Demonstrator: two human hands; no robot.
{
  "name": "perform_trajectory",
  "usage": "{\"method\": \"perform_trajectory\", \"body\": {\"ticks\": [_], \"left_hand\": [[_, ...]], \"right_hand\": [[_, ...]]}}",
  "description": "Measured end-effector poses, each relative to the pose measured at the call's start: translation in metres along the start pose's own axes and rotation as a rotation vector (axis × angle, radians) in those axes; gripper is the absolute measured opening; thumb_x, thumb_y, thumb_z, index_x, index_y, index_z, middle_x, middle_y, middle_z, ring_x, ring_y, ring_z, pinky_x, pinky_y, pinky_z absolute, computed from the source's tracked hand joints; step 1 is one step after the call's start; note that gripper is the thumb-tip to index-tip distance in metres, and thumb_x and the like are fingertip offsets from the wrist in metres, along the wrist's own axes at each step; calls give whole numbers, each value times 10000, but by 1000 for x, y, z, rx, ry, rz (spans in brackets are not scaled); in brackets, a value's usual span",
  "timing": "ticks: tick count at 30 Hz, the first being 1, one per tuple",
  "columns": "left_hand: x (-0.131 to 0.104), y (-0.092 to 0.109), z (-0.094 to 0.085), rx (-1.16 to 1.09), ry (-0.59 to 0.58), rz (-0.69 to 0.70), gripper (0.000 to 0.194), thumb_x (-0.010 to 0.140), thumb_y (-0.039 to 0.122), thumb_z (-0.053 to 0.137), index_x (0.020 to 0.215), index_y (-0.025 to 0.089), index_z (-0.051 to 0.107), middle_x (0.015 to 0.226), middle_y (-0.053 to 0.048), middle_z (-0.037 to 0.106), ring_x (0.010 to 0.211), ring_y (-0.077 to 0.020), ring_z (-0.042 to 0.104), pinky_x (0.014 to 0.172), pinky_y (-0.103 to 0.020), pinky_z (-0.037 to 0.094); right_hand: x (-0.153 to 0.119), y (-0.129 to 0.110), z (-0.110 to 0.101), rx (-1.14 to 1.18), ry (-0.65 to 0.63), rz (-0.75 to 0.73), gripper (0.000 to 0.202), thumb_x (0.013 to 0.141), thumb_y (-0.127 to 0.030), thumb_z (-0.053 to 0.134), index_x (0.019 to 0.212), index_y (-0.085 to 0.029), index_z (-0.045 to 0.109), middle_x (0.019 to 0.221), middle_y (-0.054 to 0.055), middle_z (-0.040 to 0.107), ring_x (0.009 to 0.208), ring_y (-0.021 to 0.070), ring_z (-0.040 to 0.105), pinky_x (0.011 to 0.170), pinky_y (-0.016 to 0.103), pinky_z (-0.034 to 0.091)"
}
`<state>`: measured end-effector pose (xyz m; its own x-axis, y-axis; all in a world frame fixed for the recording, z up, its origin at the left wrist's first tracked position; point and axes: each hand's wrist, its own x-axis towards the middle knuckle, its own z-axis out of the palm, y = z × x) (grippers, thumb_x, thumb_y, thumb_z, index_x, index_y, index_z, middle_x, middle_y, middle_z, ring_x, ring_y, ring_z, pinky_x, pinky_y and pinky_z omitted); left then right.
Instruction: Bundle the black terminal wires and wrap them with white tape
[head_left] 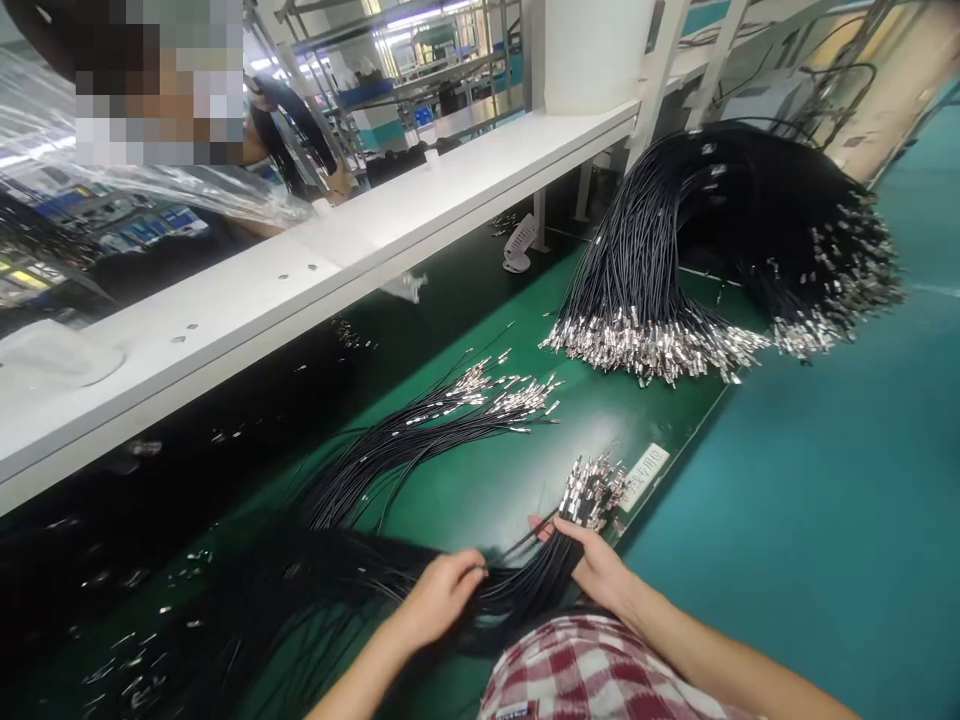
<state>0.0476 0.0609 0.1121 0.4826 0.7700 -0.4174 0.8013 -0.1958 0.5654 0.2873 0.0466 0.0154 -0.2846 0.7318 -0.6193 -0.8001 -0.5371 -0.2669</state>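
Observation:
My right hand (596,562) is closed around a bundle of thin black wires (536,585), just below their silvery metal terminals (592,490), which fan out above my thumb. To the left, my left hand (446,592) has its fingers pinched together at the upper edge of the same wires. A black wire runs from its fingertips towards my right hand; the exact grip is partly hidden. Beyond my hands, more loose black wires (420,435) lie on the green tabletop (480,500), their terminals pointing away to the right.
A large heap of black wires with terminals (660,230) arches over the far right of the bench. A white shelf (375,240) crosses above the table. A label (646,472) is stuck by the table edge. Behind the shelf stands another person (259,150) holding dark wires.

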Motion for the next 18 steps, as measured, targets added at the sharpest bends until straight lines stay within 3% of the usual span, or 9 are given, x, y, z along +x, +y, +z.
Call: {"method": "perform_trajectory", "body": {"ticks": [2,4,6,9,11,13,16,18], "left_hand": [[-21,3,33,62,31,-35,266,969,285,338,901,212,584,880,-29,672,825,-174,612,831,-299,438],[-32,3,55,133,64,-68,273,976,235,302,947,226,573,918,-40,679,867,-185,626,889,-336,424],[-34,3,65,202,79,-87,294,972,187,279,955,225,570,924,-50,679,892,-192,632,905,-352,420],[-31,9,65,341,50,-72,275,948,150,319,917,204,586,888,-67,678,857,-204,633,872,-362,430],[-24,13,55,430,13,1,219,944,249,416,855,188,607,842,-75,674,824,-218,630,858,-380,433],[-9,13,36,475,7,75,334,954,385,442,757,178,614,763,-70,655,767,-210,621,830,-373,438],[35,-4,-10,470,160,41,423,997,397,349,766,183,632,786,-64,642,775,-184,607,792,-325,444],[75,-26,-45,488,306,-64,257,981,305,407,972,192,638,991,-77,645,931,-198,597,843,-317,450]], "right_hand": [[-1,1,0,-30,16,3,346,631,-318,832,885,-110,723,1016,129,741,1029,246,657,875,309,512],[-3,2,2,-24,56,-5,325,631,-306,835,879,-129,721,1011,121,744,1004,247,666,856,318,517],[-5,3,4,-14,67,-35,303,611,-282,849,852,-153,716,982,105,750,964,250,676,841,337,521],[-8,3,6,-70,30,-69,311,611,-291,854,858,-149,728,931,94,753,936,249,676,849,346,515],[-8,2,6,-119,31,-74,317,622,-305,850,859,-126,740,909,98,751,921,242,673,847,329,511],[-6,1,6,-111,67,-71,312,609,-292,860,849,-129,744,865,81,749,868,224,672,819,310,511],[-1,2,4,-25,98,-52,335,569,-263,886,856,-177,737,747,16,720,750,188,656,745,293,515],[3,3,1,16,101,-19,341,555,-261,897,845,-193,731,707,-7,695,716,176,649,717,286,517]]}}
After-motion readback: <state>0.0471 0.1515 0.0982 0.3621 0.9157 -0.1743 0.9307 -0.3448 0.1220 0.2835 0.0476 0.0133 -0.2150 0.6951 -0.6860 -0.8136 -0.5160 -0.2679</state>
